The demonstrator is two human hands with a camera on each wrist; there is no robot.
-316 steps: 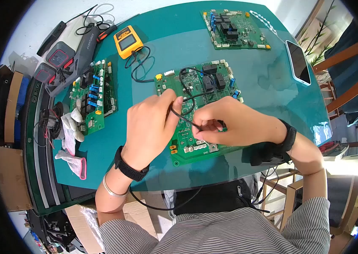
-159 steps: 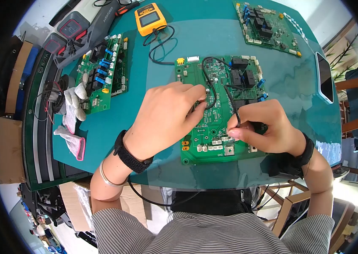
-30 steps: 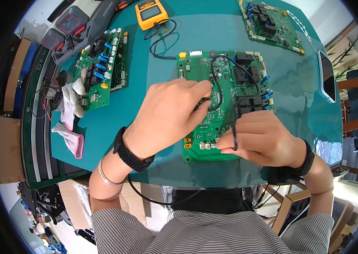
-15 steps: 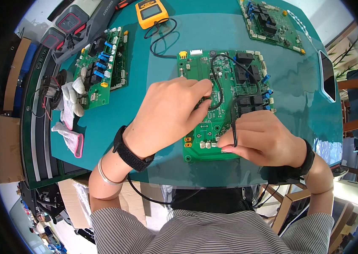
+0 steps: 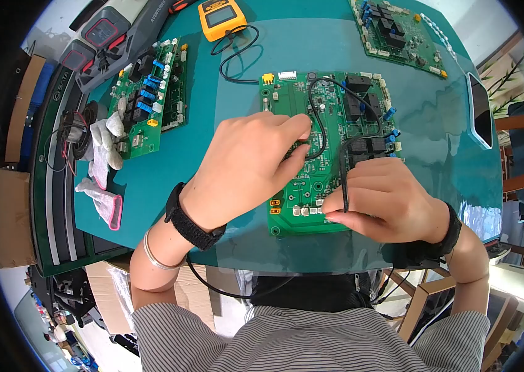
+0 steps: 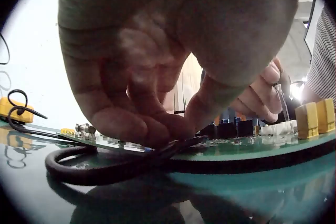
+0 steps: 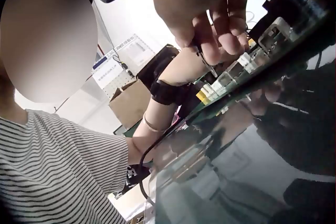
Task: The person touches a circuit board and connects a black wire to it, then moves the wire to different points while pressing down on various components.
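A green circuit board [image 5: 290, 227] with black relays and white connectors lies on the table. My left hand [image 5: 243, 167] is low over its left half, thumb and forefinger pinching a black cable [image 6: 68, 166]. The cable [image 5: 322, 124] loops over the board between both hands. Near the board's front edge, my right hand [image 5: 383, 201] pinches a thin black probe [image 5: 344, 195]. Its metal tip [image 7: 212, 70] shows in the right wrist view, pointing down at the row of white connectors [image 7: 220, 85]. My left fingertips partly hide what lies between them.
A yellow handheld meter [image 5: 222, 18] stands at the back, its lead running to the board. Another board [image 5: 398, 40] and a phone [image 5: 479, 111] lie at the right. A stacked board [image 5: 144, 102], gloves [image 5: 102, 161] and a grey-red tool [image 5: 128, 37] are at the left.
Since the earliest frame, my hands have moved apart; the right one has gone to the board's front connectors. Over the last second it has shifted slightly away from me; the left has stayed put.
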